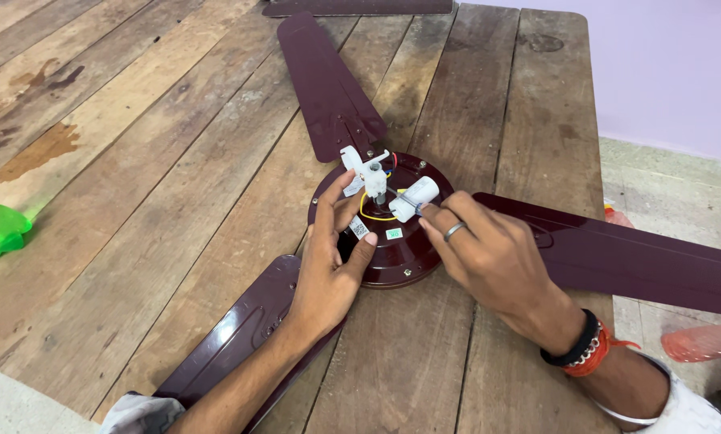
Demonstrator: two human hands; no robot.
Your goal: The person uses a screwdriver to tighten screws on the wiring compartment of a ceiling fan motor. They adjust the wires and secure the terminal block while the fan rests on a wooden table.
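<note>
A: Entry. Maroon ceiling fan [392,241] lies upside down near the far right end of the wooden plank table [175,161], three blades spread, two running past the table edge. At the hub, a white down-rod stub [374,178], yellow wiring [368,213] and a white cylindrical capacitor [415,198].

B: Handling?

A: Judged heavy at the motor housing and rigid; the glossy enamel looks slippery. The blades look thin and could bend if used as handles, so lift by the housing rim or the blade brackets. Capacitor is light; its leads look fine and should not be tugged.

B: Hands?

A: Left hand [332,257] rests across the near side of the housing, fingers loosely spread, thumb on the dome, index reaching towards the stub. It steadies rather than clasps anything. Right hand [489,257], ring on one finger, bands at the wrist, comes in from the right with fingertips pinched on the capacitor's lower end.

B: Forearms?

A: Both low, converging on the hub.
</note>
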